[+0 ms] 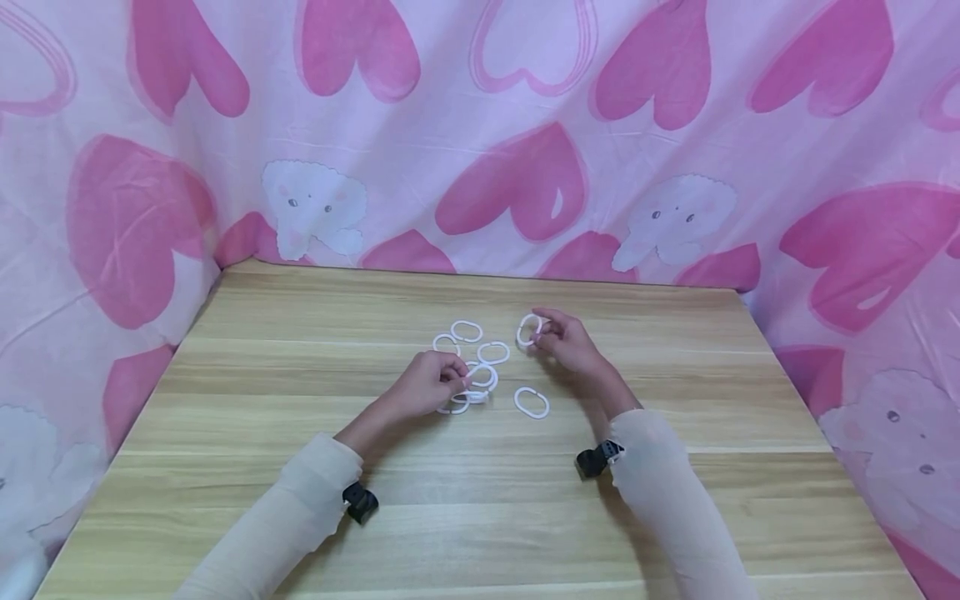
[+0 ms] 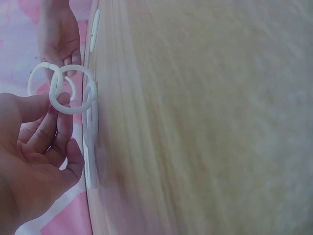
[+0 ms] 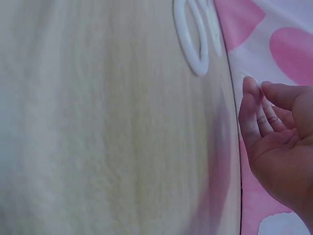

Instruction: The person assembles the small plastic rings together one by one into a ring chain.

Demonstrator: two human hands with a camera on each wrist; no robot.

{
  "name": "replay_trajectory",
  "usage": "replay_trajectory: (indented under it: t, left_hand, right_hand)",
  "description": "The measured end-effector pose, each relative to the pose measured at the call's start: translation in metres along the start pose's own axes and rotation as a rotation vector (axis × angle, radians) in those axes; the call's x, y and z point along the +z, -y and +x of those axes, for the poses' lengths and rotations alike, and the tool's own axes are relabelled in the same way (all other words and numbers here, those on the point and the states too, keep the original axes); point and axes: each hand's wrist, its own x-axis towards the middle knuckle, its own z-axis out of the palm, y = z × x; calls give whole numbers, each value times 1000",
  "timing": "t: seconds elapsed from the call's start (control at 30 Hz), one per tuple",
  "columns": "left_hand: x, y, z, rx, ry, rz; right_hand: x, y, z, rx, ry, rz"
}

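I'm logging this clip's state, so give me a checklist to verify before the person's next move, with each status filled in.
1. Right hand has its white ring pinched: ok.
2. Left hand has a ring between thumb and fingers: ok.
3. The two held rings joined to each other: not ok; they are apart in the head view.
4. Left-hand ring free of other rings: cannot tell; outlines overlap in the left wrist view.
5. Lone ring on the table, right of the pile, clear of both hands: ok.
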Motion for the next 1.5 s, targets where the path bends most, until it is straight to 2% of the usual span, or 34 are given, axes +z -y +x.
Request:
replay_trajectory:
  t: [0.17,0.53,0.73,1.03,1.5]
  left_hand:
    - [1,1,1,7,-2,-1]
    - [0,1,0,34,-20,9]
    - [0,3,1,54,-24,3]
    - [-1,0,0,44,-30,-22]
    - [-2,-2,-1,31,-41,-3]
  right_hand:
    - [3,5,-8,-18,34,73]
    - [13,17,-27,-28,101,83]
    - [18,20,-35,-40,157,135]
    - [23,20,-46,-39,229,170]
    - [29,16,-58,-4,316,188]
